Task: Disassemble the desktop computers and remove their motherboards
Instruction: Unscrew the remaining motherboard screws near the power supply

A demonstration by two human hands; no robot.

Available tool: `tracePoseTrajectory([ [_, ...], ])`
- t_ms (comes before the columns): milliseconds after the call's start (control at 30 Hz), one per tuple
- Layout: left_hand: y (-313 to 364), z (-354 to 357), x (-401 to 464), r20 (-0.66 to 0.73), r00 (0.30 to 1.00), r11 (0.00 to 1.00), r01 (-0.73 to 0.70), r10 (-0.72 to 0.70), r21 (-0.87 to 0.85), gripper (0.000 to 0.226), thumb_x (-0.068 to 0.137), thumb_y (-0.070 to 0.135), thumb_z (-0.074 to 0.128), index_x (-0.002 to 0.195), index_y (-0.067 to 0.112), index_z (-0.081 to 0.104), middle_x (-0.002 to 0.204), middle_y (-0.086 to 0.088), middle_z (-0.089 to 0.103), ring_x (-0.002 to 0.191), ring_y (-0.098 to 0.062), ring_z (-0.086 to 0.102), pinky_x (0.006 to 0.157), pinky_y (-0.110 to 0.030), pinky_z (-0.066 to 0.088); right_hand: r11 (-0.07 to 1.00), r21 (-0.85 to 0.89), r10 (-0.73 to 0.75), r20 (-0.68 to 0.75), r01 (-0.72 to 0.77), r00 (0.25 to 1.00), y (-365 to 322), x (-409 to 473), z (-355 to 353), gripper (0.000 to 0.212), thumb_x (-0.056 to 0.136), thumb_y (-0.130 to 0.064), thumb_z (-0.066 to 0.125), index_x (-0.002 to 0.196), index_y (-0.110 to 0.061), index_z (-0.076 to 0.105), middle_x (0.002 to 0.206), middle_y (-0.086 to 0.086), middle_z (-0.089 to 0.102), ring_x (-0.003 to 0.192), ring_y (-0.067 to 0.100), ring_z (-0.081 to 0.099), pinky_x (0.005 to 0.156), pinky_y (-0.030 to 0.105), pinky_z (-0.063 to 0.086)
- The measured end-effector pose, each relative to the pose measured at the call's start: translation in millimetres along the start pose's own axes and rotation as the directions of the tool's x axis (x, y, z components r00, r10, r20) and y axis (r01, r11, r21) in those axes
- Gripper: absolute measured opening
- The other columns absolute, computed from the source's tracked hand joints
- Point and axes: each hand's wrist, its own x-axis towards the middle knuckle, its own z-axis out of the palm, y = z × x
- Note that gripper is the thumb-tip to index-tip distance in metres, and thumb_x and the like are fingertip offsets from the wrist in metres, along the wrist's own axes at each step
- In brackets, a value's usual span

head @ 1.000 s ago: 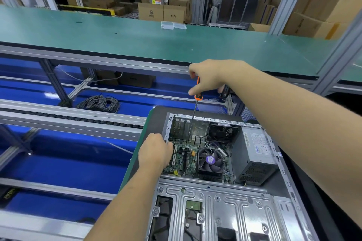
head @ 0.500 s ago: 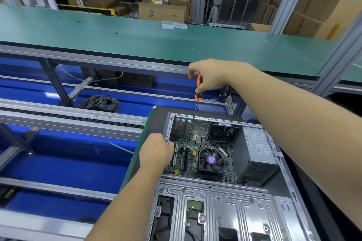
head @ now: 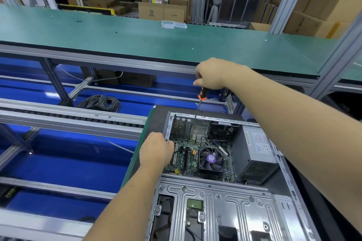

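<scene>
Motherboard (head: pixel 188 159): PSU (head: pixel 254 154), fan (head: pixel 211 159) beside.

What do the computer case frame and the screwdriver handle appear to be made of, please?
The computer case frame looks like bare stamped sheet metal: dull silver-grey, with pressed ribs and punched holes. The screwdriver handle in the right hand seems to be orange plastic with black, possibly rubbery, parts; its shaft looks like dark metal.

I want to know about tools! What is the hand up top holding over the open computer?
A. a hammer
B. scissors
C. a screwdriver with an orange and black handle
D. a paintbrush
C: the right hand grips a screwdriver whose thin shaft points down at the far edge of the computer case.
</scene>
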Motion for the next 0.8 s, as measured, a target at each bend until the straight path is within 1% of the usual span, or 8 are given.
tracePoseTrajectory([
  [133,0,0,0,-0.002,1.0,1.0,-0.002,0.002,0.005,0.024,0.094,0.03,0.05,0.09,0.009,0.06,0.093,-0.007,0.059,0.076,-0.025,0.058,0.061,-0.031,0.042,1.0,-0.016,0.028,0.079,-0.027,0.996,-6,-4,-7,0.059,0.09,-0.056,0.063,0.13,-0.017,0.044,0.113,0.007,0.051,0.081,0.03,0.054,0.066,0.037,0.045],
  [233,1,-1,-1,-0.005,1.0,1.0,-0.007,0.007,0.002,0.024,0.095,0.029,0.049,0.091,0.008,0.06,0.095,-0.007,0.059,0.077,-0.026,0.058,0.062,-0.031,0.042,0.986,-0.131,0.113,0.078,-0.102,0.991,-7,-1,-4,0.052,0.098,-0.057,0.047,0.096,-0.005,0.054,0.109,0.012,0.059,0.081,0.031,0.055,0.072,0.038,0.047],
  [300,0,-1,-1,-0.008,1.0,1.0,-0.004,0.004,0.004,0.024,0.095,0.029,0.049,0.091,0.008,0.06,0.095,-0.007,0.059,0.077,-0.025,0.058,0.062,-0.031,0.042,1.0,-0.01,-0.019,0.026,0.019,0.999,-5,1,-5,0.033,0.097,-0.041,0.06,0.105,-0.01,0.058,0.114,0.012,0.062,0.089,0.03,0.057,0.077,0.037,0.048],
  [367,1,-1,-1,-0.007,1.0,1.0,-0.006,0.006,0.008,0.024,0.095,0.029,0.049,0.091,0.008,0.061,0.094,-0.007,0.059,0.076,-0.025,0.058,0.061,-0.031,0.043,0.999,0.015,-0.029,0.047,0.028,0.998,-4,-2,-3,0.052,0.088,-0.042,0.071,0.127,-0.016,0.048,0.11,0.008,0.057,0.095,0.03,0.053,0.075,0.038,0.046],
  [467,2,-2,-1,-0.005,1.0,1.0,-0.009,0.009,0.007,0.024,0.094,0.028,0.049,0.089,0.009,0.061,0.093,-0.007,0.059,0.075,-0.024,0.058,0.061,-0.031,0.043,0.972,-0.086,0.221,0.041,-0.217,0.974,-8,-5,0,0.058,0.09,-0.066,0.055,0.102,-0.009,0.05,0.086,0.007,0.048,0.086,0.032,0.052,0.064,0.038,0.043],
  [533,2,-2,-1,-0.002,1.0,1.0,-0.006,0.006,0.007,0.023,0.095,0.028,0.048,0.089,0.009,0.06,0.094,-0.006,0.059,0.075,-0.024,0.058,0.061,-0.031,0.044,0.991,-0.067,0.117,0.023,-0.116,0.993,-4,0,1,0.05,0.097,-0.057,0.05,0.09,-0.009,0.055,0.095,0.01,0.055,0.086,0.031,0.051,0.07,0.038,0.046],
  [667,2,-3,-2,-0.003,1.0,1.0,-0.002,0.002,0.008,0.024,0.095,0.028,0.048,0.088,0.009,0.06,0.093,-0.006,0.059,0.075,-0.024,0.058,0.061,-0.031,0.044,0.996,0.025,-0.087,0.034,0.086,0.996,0,-2,-2,0.052,0.089,-0.04,0.071,0.13,-0.018,0.048,0.118,0.008,0.056,0.093,0.026,0.046,0.077,0.035,0.041],
  [800,2,-4,-3,0.002,1.0,1.0,-0.005,0.005,0.007,0.024,0.095,0.028,0.048,0.089,0.009,0.061,0.094,-0.007,0.06,0.075,-0.023,0.059,0.06,-0.031,0.044,0.999,0.004,0.054,-0.058,-0.054,0.997,-4,-1,6,0.039,0.101,-0.047,0.048,0.09,-0.01,0.051,0.104,0.013,0.058,0.082,0.031,0.051,0.072,0.039,0.045],
])
